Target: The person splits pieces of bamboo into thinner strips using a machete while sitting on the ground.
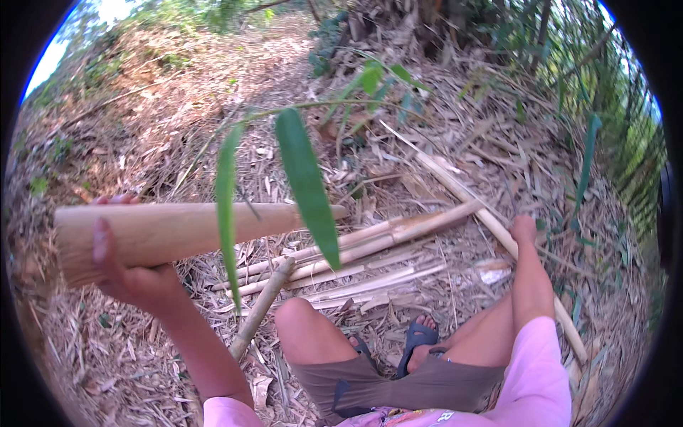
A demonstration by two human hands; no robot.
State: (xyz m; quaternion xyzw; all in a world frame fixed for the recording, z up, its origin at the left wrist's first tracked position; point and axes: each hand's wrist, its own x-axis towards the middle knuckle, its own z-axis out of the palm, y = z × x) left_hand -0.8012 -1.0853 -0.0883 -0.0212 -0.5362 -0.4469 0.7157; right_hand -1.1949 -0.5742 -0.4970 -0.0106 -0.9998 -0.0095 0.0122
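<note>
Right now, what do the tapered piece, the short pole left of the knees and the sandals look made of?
Tapered piece in the left hand: wood or bamboo, unclear which; pale, smooth matte side, rough wide end.
Short pole: probably bamboo or wood; dull tan, rounded, straight.
Sandals: likely rubber or foam; matte dark, thick straps.

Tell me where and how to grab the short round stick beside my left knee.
Grip the stick around its middle, probably coming from the left: your left knee stands close on its right, and its far end overlaps the pale strips. Its round, fairly even shaft should suit a wrapped hand.
</note>
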